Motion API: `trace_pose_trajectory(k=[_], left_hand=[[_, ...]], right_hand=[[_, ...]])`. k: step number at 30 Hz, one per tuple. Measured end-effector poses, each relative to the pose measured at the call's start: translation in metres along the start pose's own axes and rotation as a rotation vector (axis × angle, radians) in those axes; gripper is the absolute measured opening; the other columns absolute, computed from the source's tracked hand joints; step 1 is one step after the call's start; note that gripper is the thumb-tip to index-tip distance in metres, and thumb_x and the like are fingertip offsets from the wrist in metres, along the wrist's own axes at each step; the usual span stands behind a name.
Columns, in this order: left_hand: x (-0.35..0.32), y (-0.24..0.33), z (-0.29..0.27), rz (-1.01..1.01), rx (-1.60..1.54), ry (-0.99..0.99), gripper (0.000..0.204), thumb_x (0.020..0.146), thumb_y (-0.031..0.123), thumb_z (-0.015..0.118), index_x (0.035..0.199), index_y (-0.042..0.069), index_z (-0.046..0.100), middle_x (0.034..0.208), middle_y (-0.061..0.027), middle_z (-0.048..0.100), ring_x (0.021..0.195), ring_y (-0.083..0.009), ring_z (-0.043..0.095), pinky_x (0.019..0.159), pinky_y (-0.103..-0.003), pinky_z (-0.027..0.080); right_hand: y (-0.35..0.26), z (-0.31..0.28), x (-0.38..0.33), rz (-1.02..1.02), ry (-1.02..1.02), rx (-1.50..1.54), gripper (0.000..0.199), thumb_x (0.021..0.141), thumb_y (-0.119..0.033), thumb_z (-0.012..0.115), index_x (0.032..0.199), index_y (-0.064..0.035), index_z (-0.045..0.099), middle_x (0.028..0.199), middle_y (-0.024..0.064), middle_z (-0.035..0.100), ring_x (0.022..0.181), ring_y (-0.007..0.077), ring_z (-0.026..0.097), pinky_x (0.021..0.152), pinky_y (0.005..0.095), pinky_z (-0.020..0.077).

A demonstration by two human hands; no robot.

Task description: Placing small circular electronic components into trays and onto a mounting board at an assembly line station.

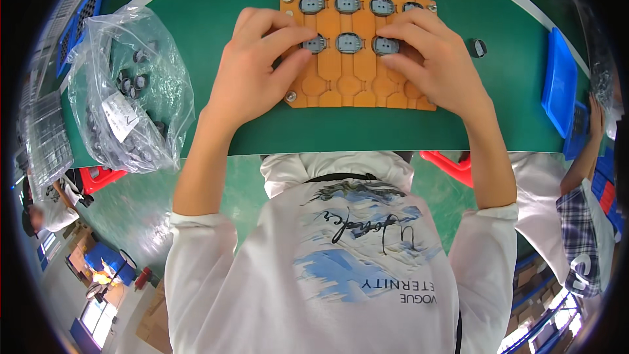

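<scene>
An orange fixture plate [341,82] with rows of round pockets lies on the green table [367,131]. Several pockets hold small grey round parts [348,4]; the lower pockets are bare. My left hand [259,65] rests on the plate's left side, its fingertips pressing the grey part [316,44] in the middle row. On the plate's right side my right hand [426,59] has its fingers on another grey part [386,46]. One loose grey part [479,47] lies on the table to the right of the plate.
A clear plastic bag [128,92] of grey round parts sits at the table's left. A blue tray [560,82] lies at the right edge, where another person's hand [595,115] reaches. Red stools [452,164] stand below the table edge.
</scene>
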State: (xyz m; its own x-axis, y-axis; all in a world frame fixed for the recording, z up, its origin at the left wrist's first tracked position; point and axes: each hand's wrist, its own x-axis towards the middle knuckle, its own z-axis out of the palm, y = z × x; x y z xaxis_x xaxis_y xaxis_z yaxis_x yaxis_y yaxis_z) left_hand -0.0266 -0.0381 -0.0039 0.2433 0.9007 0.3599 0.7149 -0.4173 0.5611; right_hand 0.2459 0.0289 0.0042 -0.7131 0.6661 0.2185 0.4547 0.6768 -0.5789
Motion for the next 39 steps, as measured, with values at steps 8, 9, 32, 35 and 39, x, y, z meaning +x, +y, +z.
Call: trace_pose_trajectory(k=[8, 9, 32, 35, 39], left_hand=[[-0.002, 0.005, 0.003, -0.057, -0.001, -0.005, 0.026, 0.078, 0.006, 0.075, 0.104, 0.010, 0.073, 0.097, -0.0047, 0.062, 0.097, -0.0263, 0.055, 0.082, -0.037, 0.051], [0.000, 0.007, 0.002, -0.057, -0.001, -0.002, 0.026, 0.078, 0.006, 0.075, 0.104, 0.010, 0.073, 0.097, -0.0047, 0.062, 0.097, -0.0263, 0.055, 0.082, -0.037, 0.051], [-0.071, -0.049, -0.141, -0.772, 0.504, 0.106, 0.045, 0.097, 0.032, 0.063, 0.134, 0.006, 0.062, 0.126, -0.0180, 0.066, 0.118, -0.0310, 0.061, 0.100, -0.042, 0.046], [-0.130, -0.120, -0.114, -0.517, 1.021, 0.008, 0.051, 0.098, 0.037, 0.059, 0.137, 0.005, 0.056, 0.133, -0.0251, 0.057, 0.115, -0.0445, 0.056, 0.100, -0.049, 0.044], [-0.102, -0.073, -0.094, -0.521, 0.790, 0.051, 0.041, 0.097, 0.027, 0.061, 0.130, 0.003, 0.060, 0.127, -0.0240, 0.057, 0.110, -0.0440, 0.057, 0.095, -0.048, 0.046]], right_hand=[[0.011, 0.003, 0.000, -0.046, 0.018, -0.032, 0.033, 0.079, -0.009, 0.078, 0.111, -0.0069, 0.071, 0.116, 0.0072, 0.062, 0.117, 0.0277, 0.053, 0.095, 0.0357, 0.0471], [0.009, 0.003, -0.001, -0.048, 0.017, -0.034, 0.033, 0.079, -0.009, 0.078, 0.111, -0.0069, 0.071, 0.116, 0.0072, 0.062, 0.117, 0.0277, 0.053, 0.095, 0.0357, 0.0471], [0.011, -0.020, -0.060, 0.341, 0.390, -0.260, 0.055, 0.089, -0.020, 0.072, 0.140, -0.0067, 0.055, 0.142, 0.0138, 0.053, 0.131, 0.0359, 0.046, 0.109, 0.0430, 0.0383], [0.038, -0.040, -0.078, 0.521, 0.347, -0.362, 0.054, 0.088, -0.020, 0.074, 0.138, -0.0071, 0.056, 0.127, 0.0124, 0.058, 0.112, 0.0296, 0.055, 0.096, 0.0374, 0.0469], [0.040, -0.044, -0.071, 0.694, 0.143, -0.196, 0.052, 0.087, -0.021, 0.075, 0.135, -0.0102, 0.060, 0.119, 0.0104, 0.058, 0.092, 0.0234, 0.056, 0.081, 0.0345, 0.0499]])
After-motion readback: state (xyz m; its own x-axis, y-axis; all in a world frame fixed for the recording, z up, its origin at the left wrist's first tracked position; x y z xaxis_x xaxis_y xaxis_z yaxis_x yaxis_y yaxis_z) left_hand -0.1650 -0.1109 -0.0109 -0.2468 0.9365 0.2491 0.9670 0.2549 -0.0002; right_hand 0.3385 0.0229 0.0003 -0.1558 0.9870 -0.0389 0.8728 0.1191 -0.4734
